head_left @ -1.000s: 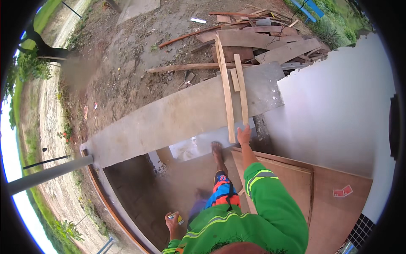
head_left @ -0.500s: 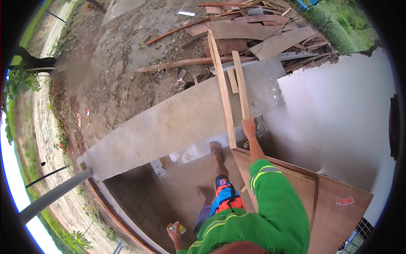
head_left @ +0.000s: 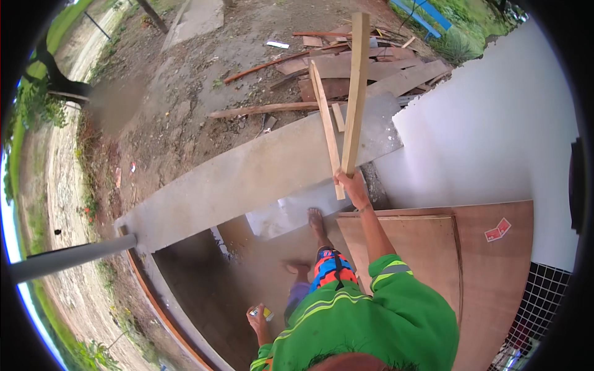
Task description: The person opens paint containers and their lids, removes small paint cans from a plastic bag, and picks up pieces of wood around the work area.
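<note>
My right hand [head_left: 352, 188] is wrapped round the lower end of a squared length of lumber [head_left: 357, 80], which it holds up and away from me. A second, thinner wooden strip [head_left: 327, 123] leans just left of it, its lower end near my fingers. A short wood offcut [head_left: 338, 117] lies on the concrete ledge [head_left: 247, 170] between the two. Down at the lower left, my left hand [head_left: 257, 317] is closed round a small yellow-and-white object [head_left: 266, 313], too small to name surely.
Plywood sheets [head_left: 495, 266] stand to my right, beside a white wall [head_left: 470, 136] and black wire mesh [head_left: 541, 297]. Beyond the ledge lies a heap of scrap boards [head_left: 334, 86] on bare soil. A grey post [head_left: 74, 255] juts in at left.
My right hand has lifted the lumber, whose far end now rises nearer and higher in view. My left hand still holds the small yellow-and-white object. The view has shifted slightly.
</note>
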The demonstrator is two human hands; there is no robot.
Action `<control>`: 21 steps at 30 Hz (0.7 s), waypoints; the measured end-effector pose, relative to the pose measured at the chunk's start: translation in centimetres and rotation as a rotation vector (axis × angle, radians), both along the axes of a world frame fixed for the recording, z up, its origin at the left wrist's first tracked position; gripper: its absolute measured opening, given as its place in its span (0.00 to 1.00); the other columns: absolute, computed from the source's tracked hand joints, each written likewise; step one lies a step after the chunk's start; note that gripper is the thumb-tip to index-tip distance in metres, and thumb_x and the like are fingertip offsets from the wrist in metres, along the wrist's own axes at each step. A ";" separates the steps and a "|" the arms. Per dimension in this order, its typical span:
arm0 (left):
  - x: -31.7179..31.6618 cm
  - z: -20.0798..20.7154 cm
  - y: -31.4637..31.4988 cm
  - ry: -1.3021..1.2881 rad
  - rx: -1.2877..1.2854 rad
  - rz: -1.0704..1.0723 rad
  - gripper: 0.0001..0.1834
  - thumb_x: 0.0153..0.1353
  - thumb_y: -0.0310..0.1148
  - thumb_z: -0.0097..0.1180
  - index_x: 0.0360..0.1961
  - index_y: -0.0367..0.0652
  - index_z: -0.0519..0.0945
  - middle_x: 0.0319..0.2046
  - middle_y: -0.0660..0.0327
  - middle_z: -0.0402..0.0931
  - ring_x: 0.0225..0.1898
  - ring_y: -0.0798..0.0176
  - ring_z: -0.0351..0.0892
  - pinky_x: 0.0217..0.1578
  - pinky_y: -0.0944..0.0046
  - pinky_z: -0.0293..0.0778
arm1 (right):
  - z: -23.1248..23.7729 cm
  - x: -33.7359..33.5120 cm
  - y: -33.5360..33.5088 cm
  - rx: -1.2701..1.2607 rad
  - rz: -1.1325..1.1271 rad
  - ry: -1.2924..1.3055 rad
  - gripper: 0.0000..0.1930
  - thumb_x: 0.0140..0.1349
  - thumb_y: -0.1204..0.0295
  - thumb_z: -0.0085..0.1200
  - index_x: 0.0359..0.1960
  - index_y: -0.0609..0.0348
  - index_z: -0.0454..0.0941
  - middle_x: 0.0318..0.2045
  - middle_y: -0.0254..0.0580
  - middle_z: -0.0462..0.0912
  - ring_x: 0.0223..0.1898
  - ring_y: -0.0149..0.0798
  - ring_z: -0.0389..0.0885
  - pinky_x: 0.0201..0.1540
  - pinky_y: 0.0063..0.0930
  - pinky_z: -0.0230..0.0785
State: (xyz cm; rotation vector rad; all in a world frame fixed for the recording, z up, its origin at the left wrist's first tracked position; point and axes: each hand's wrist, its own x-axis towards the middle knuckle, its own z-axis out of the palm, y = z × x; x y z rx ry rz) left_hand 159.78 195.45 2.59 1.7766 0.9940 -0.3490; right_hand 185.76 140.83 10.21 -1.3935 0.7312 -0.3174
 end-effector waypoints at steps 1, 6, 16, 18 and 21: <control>0.0 0.2 0.6 0.000 0.041 -0.054 0.35 0.51 0.43 0.72 0.53 0.33 0.71 0.37 0.53 0.77 0.37 0.61 0.78 0.37 0.60 0.78 | 1.2 -0.1 1.1 -0.037 0.157 0.090 0.15 0.62 0.63 0.57 0.21 0.57 0.73 0.19 0.32 0.76 0.21 0.25 0.71 0.25 0.24 0.61; -2.4 3.3 3.7 -0.013 0.123 0.029 0.37 0.50 0.45 0.72 0.54 0.31 0.71 0.39 0.52 0.77 0.39 0.61 0.78 0.39 0.60 0.78 | -1.3 -1.6 9.8 0.066 0.169 -0.036 0.18 0.63 0.61 0.58 0.17 0.56 0.73 0.14 0.30 0.72 0.18 0.26 0.69 0.22 0.24 0.58; -13.2 6.0 5.3 0.055 0.145 0.242 0.30 0.52 0.46 0.69 0.45 0.30 0.76 0.33 0.56 0.78 0.33 0.63 0.79 0.34 0.62 0.76 | -20.3 -13.2 12.6 -0.193 0.407 0.794 0.15 0.58 0.62 0.56 0.32 0.66 0.78 0.18 0.44 0.80 0.15 0.39 0.79 0.19 0.36 0.72; -15.3 5.4 2.8 -0.042 0.206 0.381 0.23 0.53 0.47 0.67 0.29 0.32 0.81 0.22 0.61 0.78 0.28 0.66 0.79 0.31 0.62 0.74 | -21.0 -13.4 13.9 -0.567 0.434 0.744 0.18 0.57 0.61 0.54 0.35 0.68 0.78 0.19 0.47 0.81 0.17 0.41 0.82 0.20 0.37 0.74; -17.2 4.1 1.5 0.127 0.061 0.301 0.23 0.54 0.48 0.66 0.27 0.33 0.82 0.21 0.61 0.79 0.27 0.66 0.79 0.32 0.62 0.74 | -19.2 -14.7 13.6 -0.982 0.321 0.511 0.20 0.55 0.59 0.52 0.29 0.69 0.79 0.17 0.49 0.81 0.16 0.43 0.82 0.18 0.38 0.74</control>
